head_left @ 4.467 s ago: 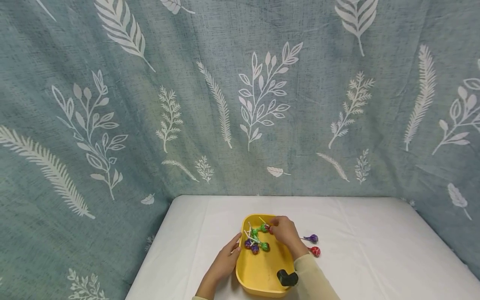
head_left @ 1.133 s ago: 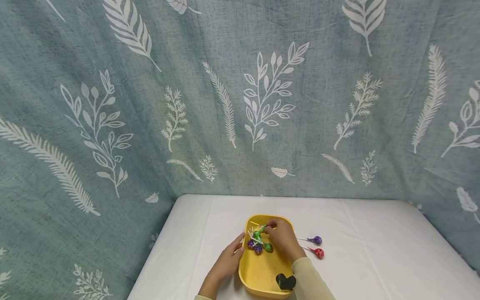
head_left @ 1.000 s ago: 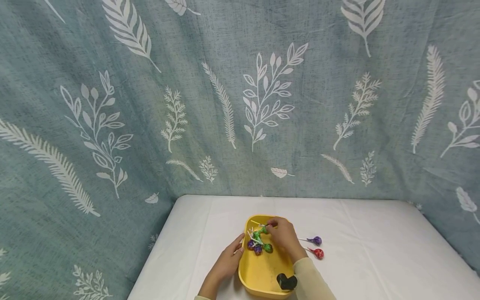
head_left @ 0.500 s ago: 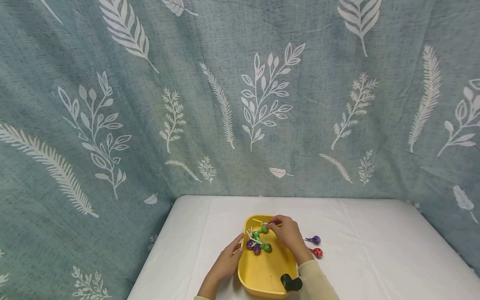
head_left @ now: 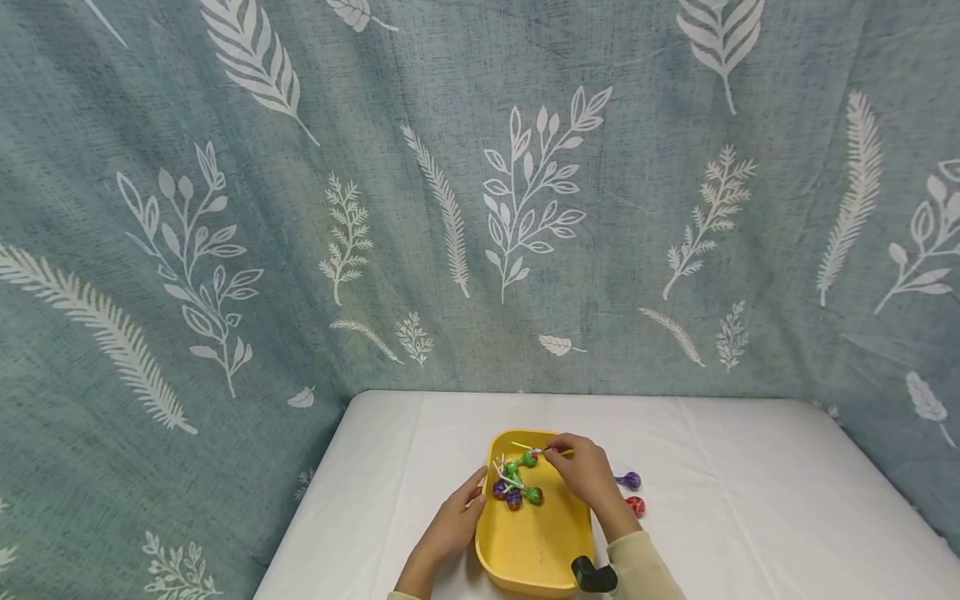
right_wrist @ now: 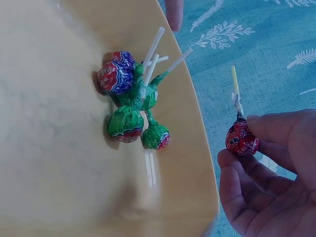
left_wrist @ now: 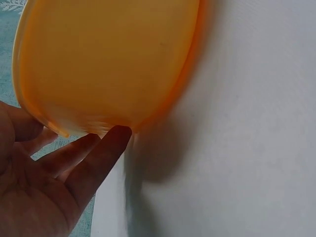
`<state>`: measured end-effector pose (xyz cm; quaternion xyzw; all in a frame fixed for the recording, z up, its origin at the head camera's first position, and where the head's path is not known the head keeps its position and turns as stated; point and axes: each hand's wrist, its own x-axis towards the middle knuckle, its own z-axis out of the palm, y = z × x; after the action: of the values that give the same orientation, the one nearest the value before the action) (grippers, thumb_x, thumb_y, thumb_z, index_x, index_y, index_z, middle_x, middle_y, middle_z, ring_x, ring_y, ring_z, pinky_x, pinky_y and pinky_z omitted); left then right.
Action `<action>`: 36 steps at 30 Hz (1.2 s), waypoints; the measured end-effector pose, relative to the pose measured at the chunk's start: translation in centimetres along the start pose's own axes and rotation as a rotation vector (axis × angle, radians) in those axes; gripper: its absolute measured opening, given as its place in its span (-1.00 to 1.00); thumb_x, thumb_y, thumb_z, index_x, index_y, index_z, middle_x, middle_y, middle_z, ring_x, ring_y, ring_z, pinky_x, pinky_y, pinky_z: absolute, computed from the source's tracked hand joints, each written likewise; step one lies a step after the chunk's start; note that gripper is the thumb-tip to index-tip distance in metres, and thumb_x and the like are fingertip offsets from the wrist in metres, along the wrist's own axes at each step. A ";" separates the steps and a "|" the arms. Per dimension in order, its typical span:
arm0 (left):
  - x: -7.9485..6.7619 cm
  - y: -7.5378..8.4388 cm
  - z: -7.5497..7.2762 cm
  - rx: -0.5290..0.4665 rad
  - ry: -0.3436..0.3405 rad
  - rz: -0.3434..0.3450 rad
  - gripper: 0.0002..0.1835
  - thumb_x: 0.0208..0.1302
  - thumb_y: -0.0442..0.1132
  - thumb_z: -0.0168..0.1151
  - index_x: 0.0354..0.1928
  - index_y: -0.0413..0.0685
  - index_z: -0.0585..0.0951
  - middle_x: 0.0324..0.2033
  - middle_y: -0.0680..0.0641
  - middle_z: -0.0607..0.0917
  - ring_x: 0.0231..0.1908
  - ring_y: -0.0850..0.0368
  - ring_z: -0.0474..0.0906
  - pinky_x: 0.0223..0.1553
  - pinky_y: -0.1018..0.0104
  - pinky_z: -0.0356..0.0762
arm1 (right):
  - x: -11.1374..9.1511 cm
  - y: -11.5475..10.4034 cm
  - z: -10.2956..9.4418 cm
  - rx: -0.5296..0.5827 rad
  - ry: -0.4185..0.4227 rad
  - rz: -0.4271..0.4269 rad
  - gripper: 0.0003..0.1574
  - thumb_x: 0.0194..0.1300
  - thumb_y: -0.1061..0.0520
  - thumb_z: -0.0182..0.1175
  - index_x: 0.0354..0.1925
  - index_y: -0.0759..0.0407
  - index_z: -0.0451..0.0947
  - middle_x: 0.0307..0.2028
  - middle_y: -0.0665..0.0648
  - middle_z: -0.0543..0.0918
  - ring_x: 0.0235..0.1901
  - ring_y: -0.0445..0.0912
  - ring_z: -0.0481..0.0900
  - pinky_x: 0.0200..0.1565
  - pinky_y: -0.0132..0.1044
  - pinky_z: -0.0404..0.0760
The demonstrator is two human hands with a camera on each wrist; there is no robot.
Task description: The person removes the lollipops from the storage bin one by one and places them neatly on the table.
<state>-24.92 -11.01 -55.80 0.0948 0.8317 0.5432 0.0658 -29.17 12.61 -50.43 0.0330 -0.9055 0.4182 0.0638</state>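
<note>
In the head view my right hand [head_left: 585, 468] is over the far right part of a yellow tray [head_left: 536, 550]. Its thumb and fingertips pinch a red-wrapped lollipop [right_wrist: 242, 138], whose pale yellow stick points away from the palm. Below it, in the tray, lie green lollipops [right_wrist: 126, 123] and purple lollipops [right_wrist: 115, 76], bunched along the left side with white sticks crossing. My left hand [head_left: 459, 512] is at the tray's left wall. In the left wrist view its mostly straight fingers [left_wrist: 101, 165] touch the wall near the rim.
On the white tablecloth [head_left: 735, 500], right of the tray, lie a purple lollipop [head_left: 632, 480] and a red lollipop [head_left: 635, 506], partly behind the right forearm. A black wrist camera [head_left: 594, 575] overlaps the tray's near right corner. Patterned blue-green fabric [head_left: 525, 208] hangs behind the table.
Over the last second my right hand has shifted right with the red lollipop, away from the bunch in the tray. The left hand stays at the tray's wall.
</note>
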 end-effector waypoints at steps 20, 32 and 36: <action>0.0 0.2 0.0 0.013 0.005 0.016 -0.47 0.58 -0.25 -0.02 0.53 -0.06 0.31 0.30 -0.43 0.46 0.30 -0.37 0.41 0.28 -0.28 0.37 | -1.5 0.2 -2.4 0.040 0.043 -0.021 -0.73 0.38 0.14 0.31 -0.01 0.23 0.71 -0.12 0.13 0.73 -0.09 0.13 0.71 -0.12 -0.03 0.75; 0.2 0.1 0.0 0.017 0.011 -0.018 -0.47 0.59 -0.25 -0.04 0.53 -0.02 0.31 0.34 -0.37 0.45 0.33 -0.35 0.38 0.31 -0.30 0.32 | -2.6 1.5 -3.8 0.034 0.062 -0.013 -0.71 0.35 0.14 0.34 -0.02 0.26 0.71 -0.15 0.12 0.73 -0.15 0.05 0.71 -0.16 -0.07 0.73; 0.1 0.1 0.1 0.007 0.004 -0.025 -0.47 0.59 -0.24 -0.03 0.54 -0.02 0.30 0.32 -0.38 0.47 0.31 -0.35 0.40 0.29 -0.29 0.35 | -3.0 2.2 -3.9 0.040 0.079 -0.019 -0.71 0.36 0.13 0.35 -0.02 0.26 0.71 -0.16 0.11 0.73 -0.14 0.05 0.72 -0.17 -0.10 0.73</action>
<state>-24.99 -10.81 -55.77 0.0835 0.8348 0.5396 0.0705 -26.15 17.06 -50.02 0.0264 -0.8935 0.4364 0.1027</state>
